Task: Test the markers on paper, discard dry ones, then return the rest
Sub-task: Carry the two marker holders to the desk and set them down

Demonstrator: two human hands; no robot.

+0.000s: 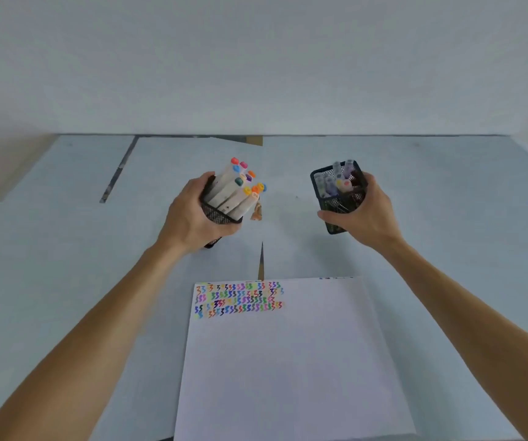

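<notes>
Left hand [192, 214]: closed around a black mesh cup [216, 214], tilted toward the right, far of the paper and left of centre. Contents: white-barrelled markers [232, 194] with coloured end caps, leaning out of the rim.

Right hand [359, 214]: wrapped around a second black mesh cup [336, 198], far right, roughly upright. Contents: a few pale markers [331, 184], blurred, count unclear.

Paper [288, 361]: white sheet, near centre on the table [49, 249]. Rows of multicoloured squiggles [239, 299] fill its far-left corner.
</notes>
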